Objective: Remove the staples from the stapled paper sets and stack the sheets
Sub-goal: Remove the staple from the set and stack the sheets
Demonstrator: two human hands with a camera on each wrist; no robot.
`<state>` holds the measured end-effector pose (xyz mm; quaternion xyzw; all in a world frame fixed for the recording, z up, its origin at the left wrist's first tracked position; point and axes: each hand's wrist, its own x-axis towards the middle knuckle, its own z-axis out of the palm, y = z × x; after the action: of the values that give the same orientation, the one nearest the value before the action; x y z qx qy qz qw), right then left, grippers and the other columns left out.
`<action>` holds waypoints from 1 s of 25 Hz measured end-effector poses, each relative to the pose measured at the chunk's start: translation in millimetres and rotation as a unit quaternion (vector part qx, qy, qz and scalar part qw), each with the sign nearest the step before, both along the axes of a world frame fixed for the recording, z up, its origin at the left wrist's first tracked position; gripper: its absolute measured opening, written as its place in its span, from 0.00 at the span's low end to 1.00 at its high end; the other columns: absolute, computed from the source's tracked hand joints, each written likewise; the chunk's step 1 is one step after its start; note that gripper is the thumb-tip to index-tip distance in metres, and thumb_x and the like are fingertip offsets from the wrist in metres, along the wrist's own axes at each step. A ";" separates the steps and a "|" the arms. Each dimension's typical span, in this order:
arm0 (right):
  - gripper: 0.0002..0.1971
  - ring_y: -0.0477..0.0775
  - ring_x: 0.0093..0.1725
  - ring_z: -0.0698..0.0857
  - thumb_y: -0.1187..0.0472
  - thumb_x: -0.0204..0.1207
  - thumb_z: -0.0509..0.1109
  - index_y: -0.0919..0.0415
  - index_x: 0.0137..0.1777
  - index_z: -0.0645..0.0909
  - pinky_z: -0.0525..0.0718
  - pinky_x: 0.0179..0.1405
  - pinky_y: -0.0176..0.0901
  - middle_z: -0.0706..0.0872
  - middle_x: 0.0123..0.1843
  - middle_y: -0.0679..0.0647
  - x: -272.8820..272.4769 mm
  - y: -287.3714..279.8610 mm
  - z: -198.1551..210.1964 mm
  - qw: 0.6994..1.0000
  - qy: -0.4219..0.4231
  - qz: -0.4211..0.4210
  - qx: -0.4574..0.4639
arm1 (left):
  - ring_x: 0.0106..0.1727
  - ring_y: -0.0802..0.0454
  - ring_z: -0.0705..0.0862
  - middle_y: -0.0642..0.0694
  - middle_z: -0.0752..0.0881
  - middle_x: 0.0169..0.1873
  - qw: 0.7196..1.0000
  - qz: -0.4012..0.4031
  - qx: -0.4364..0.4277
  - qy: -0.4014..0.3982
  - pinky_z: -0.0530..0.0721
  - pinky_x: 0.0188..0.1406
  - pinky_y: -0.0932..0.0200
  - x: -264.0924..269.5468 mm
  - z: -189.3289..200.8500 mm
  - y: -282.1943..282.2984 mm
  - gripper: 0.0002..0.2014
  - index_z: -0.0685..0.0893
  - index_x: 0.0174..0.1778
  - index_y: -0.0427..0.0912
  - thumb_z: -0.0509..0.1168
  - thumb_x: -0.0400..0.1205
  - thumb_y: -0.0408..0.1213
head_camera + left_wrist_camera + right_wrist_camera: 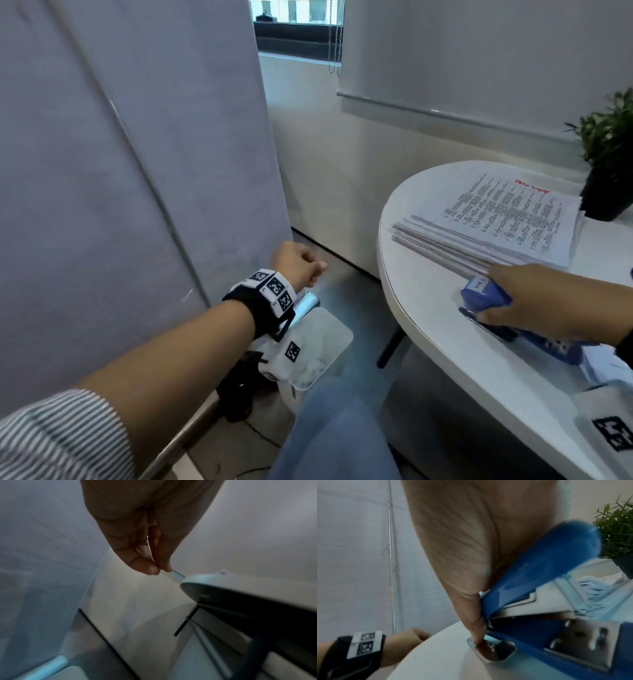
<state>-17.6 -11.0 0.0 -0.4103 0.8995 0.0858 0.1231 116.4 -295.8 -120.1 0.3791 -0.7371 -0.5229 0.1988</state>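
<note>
My left hand, held out beside the table, pinches a small metal staple between thumb and fingers. My right hand grips the blue stapler on the table, just beside the paper stack.

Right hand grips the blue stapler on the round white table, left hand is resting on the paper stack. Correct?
Not quite. The right hand does grip the blue stapler on the round white table, but the head view shows the left hand off the table, fingers curled, held out over the floor, well clear of the paper stack.
</note>
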 end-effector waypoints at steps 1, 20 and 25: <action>0.17 0.42 0.36 0.77 0.42 0.75 0.71 0.53 0.41 0.71 0.72 0.34 0.37 0.80 0.39 0.45 -3.1 -1.6 -3.0 1.000 0.006 -0.002 0.007 | 0.26 0.47 0.80 0.40 0.82 0.24 0.998 0.006 -0.040 -0.047 0.83 0.33 0.55 -1.7 -11.3 -11.6 0.14 0.80 0.26 0.38 0.76 0.74 0.28; 0.33 0.48 0.34 0.82 0.23 0.43 0.60 0.49 0.38 0.74 0.83 0.41 0.48 0.82 0.31 0.48 -31.4 -2.4 -27.7 0.999 -0.016 -0.021 -0.035 | 0.52 0.40 0.89 0.37 0.91 0.47 0.963 -0.026 -0.084 -0.257 0.86 0.57 0.50 -31.5 -119.2 -66.6 0.08 0.91 0.49 0.34 0.71 0.78 0.31; 0.19 0.45 0.36 0.80 0.37 0.71 0.71 0.50 0.41 0.71 0.78 0.40 0.41 0.82 0.36 0.46 -15.3 0.5 -16.1 0.999 -0.031 -0.036 -0.006 | 0.32 0.46 0.86 0.40 0.89 0.33 0.986 -0.005 -0.058 -0.156 0.87 0.43 0.54 -43.6 -76.4 -47.4 0.10 0.87 0.34 0.37 0.72 0.78 0.38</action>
<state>-32.9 -10.5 -16.0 -0.3812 0.9098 0.0631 0.1512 72.8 -343.2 -196.5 0.4400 -0.7898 -0.4152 0.1006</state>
